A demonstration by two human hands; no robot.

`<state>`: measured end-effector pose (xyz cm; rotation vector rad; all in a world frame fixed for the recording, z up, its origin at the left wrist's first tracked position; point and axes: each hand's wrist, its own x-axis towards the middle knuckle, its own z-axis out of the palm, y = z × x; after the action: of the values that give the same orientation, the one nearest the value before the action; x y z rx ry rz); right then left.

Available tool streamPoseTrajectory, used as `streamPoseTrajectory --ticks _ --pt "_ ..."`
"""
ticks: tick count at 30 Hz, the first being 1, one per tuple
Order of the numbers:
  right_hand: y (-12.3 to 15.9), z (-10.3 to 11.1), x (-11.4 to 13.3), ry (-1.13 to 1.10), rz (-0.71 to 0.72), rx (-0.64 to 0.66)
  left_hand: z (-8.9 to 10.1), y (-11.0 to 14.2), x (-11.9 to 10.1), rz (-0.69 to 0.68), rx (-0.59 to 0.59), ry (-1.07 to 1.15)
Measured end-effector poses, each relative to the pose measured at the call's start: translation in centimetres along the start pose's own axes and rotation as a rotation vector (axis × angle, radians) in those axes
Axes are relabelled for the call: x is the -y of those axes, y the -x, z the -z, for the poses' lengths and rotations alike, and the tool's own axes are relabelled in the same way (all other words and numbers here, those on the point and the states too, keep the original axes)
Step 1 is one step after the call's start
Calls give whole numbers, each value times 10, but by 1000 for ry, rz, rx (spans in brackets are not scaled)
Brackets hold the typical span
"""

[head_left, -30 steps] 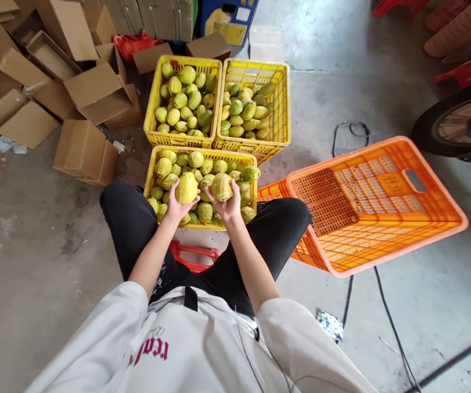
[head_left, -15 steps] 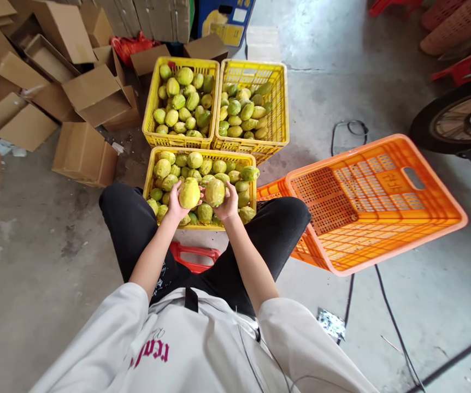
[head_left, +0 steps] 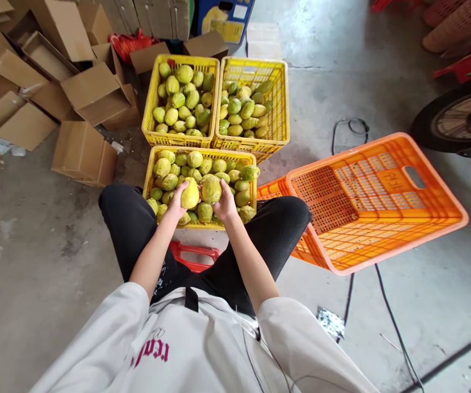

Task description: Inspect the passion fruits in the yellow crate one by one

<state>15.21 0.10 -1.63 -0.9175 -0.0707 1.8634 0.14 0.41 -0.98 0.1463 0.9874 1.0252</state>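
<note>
Over the near yellow crate (head_left: 150,176) I hold two plump oval fruits, one in each hand. My left hand (head_left: 177,202) is closed round a bright yellow fruit (head_left: 189,193), thumb along its upper left side. My right hand (head_left: 226,203) grips a greener yellow-green fruit (head_left: 211,189) from its right side. The two fruits are close side by side. Beneath them the near crate is filled with similar yellow-green fruits (head_left: 195,159), some smooth and some ridged. Fingers under both held fruits are partly hidden.
Two more yellow crates of fruit, left (head_left: 149,123) and right (head_left: 283,103), stand behind. An orange crate (head_left: 387,240) leans tilted beside my right knee. Cardboard boxes (head_left: 80,153) pile up at left. A black cable (head_left: 395,322) and a wheel (head_left: 428,123) are at right.
Both fruits have turned slightly in my hands. My right hand and its fruit have shifted a little left and up; my left thumb now reaches higher on its fruit.
</note>
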Motion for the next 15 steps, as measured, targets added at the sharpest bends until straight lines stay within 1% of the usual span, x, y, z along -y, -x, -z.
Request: streamPoseTrajectory --ticks 4,9,12,15 --pt "4 -3 -1 -23 -28 -28 4 -1 5 30 39 -92" --pt "7 -5 -1 14 -55 -47 5 -3 4 32 -22 -136" --pt "8 -7 0 58 -55 -46 4 -3 4 22 -32 -129" --pt "8 -8 0 71 -53 -82 4 -3 4 29 -45 -118"
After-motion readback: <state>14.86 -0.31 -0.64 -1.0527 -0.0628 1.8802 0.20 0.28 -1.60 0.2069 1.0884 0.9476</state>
